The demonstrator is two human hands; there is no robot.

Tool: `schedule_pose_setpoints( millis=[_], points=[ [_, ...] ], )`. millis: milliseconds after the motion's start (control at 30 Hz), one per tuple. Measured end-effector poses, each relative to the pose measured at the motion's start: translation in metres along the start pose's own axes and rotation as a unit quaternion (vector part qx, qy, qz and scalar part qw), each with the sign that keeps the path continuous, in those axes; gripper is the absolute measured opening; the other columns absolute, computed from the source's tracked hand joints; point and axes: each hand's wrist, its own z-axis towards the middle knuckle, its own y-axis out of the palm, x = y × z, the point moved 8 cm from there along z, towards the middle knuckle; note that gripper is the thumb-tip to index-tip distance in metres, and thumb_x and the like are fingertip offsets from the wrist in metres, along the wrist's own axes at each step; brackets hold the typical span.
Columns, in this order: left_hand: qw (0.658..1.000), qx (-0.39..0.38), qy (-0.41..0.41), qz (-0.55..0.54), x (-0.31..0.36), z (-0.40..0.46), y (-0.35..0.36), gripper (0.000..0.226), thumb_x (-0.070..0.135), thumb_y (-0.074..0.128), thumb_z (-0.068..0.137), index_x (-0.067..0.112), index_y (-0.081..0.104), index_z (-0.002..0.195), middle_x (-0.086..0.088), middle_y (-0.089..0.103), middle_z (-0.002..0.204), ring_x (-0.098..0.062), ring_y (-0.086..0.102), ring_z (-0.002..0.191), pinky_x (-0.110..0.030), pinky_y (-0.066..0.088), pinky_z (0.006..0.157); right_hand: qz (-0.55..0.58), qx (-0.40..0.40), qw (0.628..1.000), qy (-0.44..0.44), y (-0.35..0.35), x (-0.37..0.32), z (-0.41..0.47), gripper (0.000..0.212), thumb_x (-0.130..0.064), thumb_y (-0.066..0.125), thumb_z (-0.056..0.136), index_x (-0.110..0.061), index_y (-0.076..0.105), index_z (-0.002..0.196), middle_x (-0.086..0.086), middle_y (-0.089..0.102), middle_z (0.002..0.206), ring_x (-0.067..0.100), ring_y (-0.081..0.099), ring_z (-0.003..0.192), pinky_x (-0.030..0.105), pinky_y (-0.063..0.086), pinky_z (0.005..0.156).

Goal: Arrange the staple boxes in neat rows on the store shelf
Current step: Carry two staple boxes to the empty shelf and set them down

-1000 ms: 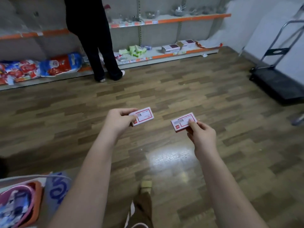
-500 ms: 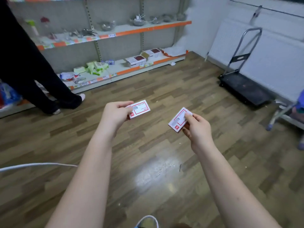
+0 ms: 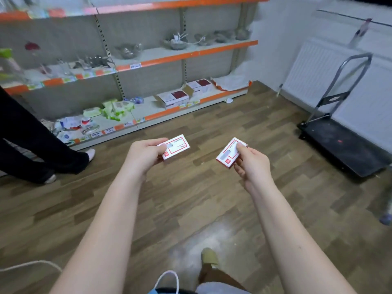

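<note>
While apart, both hands (image 3: 146,153) grip staple boxes (image 3: 176,146).

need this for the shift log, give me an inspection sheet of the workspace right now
surface: wood floor underfoot; bottom shelf ahead, part bare.
job's things: two staple boxes, left box and right box, both held in the air, none on the shelf yet.
clutter: green packs, white cartons and loose packets on the bottom shelf; bowls on the shelf above.
grippers: left hand grips the left box; right hand pinches the right box.
cables: white cord on the floor, lower left.
surroundings: another person's legs at left; trolley and radiator at right.
</note>
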Motion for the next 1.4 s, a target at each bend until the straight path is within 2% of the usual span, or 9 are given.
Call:
schedule_pose_setpoints(
  millis=[200, 300, 533, 633, 800, 867, 1000, 1100, 1400],
  points=[
    [0.997, 0.073, 0.0, -0.019, 0.07, 0.122, -0.007, 0.025, 0.005, 0.058, 0.088, 0.021, 0.069, 0.104, -0.003, 0.068, 0.1, -0.013, 0.063, 0.089, -0.028, 0.05, 0.088, 0.001, -0.049, 0.998, -0.027, 0.089, -0.083, 0.137, 0.019, -0.018, 0.057, 0.091, -0.016, 0.061, 0.073, -0.002, 0.065, 0.074, 0.011, 0.06, 0.072, 0.021, 0.047, 0.066],
    [0.994, 0.108, 0.003, -0.03, 0.086, 0.182, -0.017, 0.027, 0.003, 0.057, 0.088, 0.014, 0.068, 0.11, -0.005, 0.068, 0.102, -0.014, 0.063, 0.086, -0.023, 0.05, 0.078, 0.014, -0.074, 0.997, -0.024, 0.137, -0.096, 0.196, 0.007, -0.017, 0.059, 0.09, -0.013, 0.064, 0.087, 0.001, 0.067, 0.08, 0.013, 0.063, 0.074, 0.021, 0.05, 0.065],
    [0.99, 0.129, 0.029, -0.047, 0.126, 0.373, -0.012, 0.03, 0.003, 0.056, 0.088, 0.027, 0.066, 0.102, -0.002, 0.067, 0.097, -0.012, 0.062, 0.083, -0.023, 0.05, 0.077, 0.01, -0.092, 0.995, -0.023, 0.258, -0.104, 0.348, 0.024, -0.023, 0.063, 0.088, -0.008, 0.06, 0.106, 0.005, 0.068, 0.09, 0.013, 0.064, 0.077, 0.017, 0.045, 0.056],
    [0.99, 0.118, 0.015, -0.073, 0.16, 0.474, -0.006, 0.028, 0.001, 0.054, 0.088, 0.014, 0.067, 0.109, -0.008, 0.067, 0.101, -0.018, 0.062, 0.089, -0.032, 0.05, 0.09, -0.003, -0.085, 0.996, -0.02, 0.314, -0.124, 0.412, 0.016, -0.022, 0.062, 0.088, -0.011, 0.06, 0.099, -0.001, 0.068, 0.08, 0.007, 0.062, 0.068, 0.016, 0.044, 0.055],
    [0.986, 0.118, 0.042, -0.111, 0.245, 0.603, 0.005, 0.026, 0.001, 0.054, 0.089, 0.01, 0.064, 0.111, -0.001, 0.067, 0.085, -0.012, 0.063, 0.076, -0.019, 0.053, 0.075, 0.017, -0.078, 0.997, -0.017, 0.384, -0.177, 0.502, 0.013, -0.016, 0.058, 0.091, -0.014, 0.053, 0.079, -0.013, 0.051, 0.041, 0.0, 0.046, 0.038, 0.017, 0.038, 0.051],
    [0.986, 0.116, 0.049, -0.111, 0.271, 0.643, 0.012, 0.027, 0.002, 0.055, 0.089, 0.011, 0.063, 0.112, -0.002, 0.066, 0.086, -0.01, 0.061, 0.072, -0.014, 0.052, 0.065, 0.023, -0.067, 0.997, -0.027, 0.404, -0.196, 0.537, 0.022, -0.014, 0.057, 0.091, -0.015, 0.049, 0.07, -0.012, 0.048, 0.039, 0.001, 0.043, 0.039, 0.019, 0.037, 0.052],
    [0.987, 0.116, 0.037, -0.102, 0.299, 0.721, 0.021, 0.023, 0.002, 0.056, 0.087, 0.009, 0.067, 0.105, 0.002, 0.069, 0.079, -0.009, 0.065, 0.068, -0.028, 0.049, 0.087, 0.039, -0.049, 0.998, -0.029, 0.446, -0.22, 0.615, 0.026, -0.014, 0.058, 0.09, -0.017, 0.045, 0.068, -0.012, 0.047, 0.04, 0.003, 0.043, 0.041, 0.021, 0.037, 0.053],
    [0.985, 0.129, 0.034, -0.109, 0.313, 0.787, 0.026, 0.02, 0.004, 0.057, 0.086, 0.017, 0.069, 0.097, 0.007, 0.071, 0.069, -0.003, 0.066, 0.058, -0.03, 0.046, 0.084, 0.039, -0.064, 0.997, -0.031, 0.486, -0.237, 0.681, 0.024, -0.015, 0.058, 0.09, -0.016, 0.044, 0.07, -0.012, 0.047, 0.04, 0.007, 0.043, 0.045, 0.021, 0.037, 0.052],
    [0.963, 0.213, 0.082, -0.143, 0.403, 0.961, 0.035, 0.019, -0.002, 0.056, 0.087, 0.005, 0.066, 0.1, -0.008, 0.068, 0.081, -0.017, 0.063, 0.072, -0.028, 0.054, 0.08, -0.007, -0.132, 0.99, -0.051, 0.63, -0.328, 0.87, 0.024, -0.015, 0.058, 0.09, -0.015, 0.046, 0.069, -0.001, 0.052, 0.055, 0.013, 0.047, 0.05, 0.02, 0.038, 0.046]
  ],
)
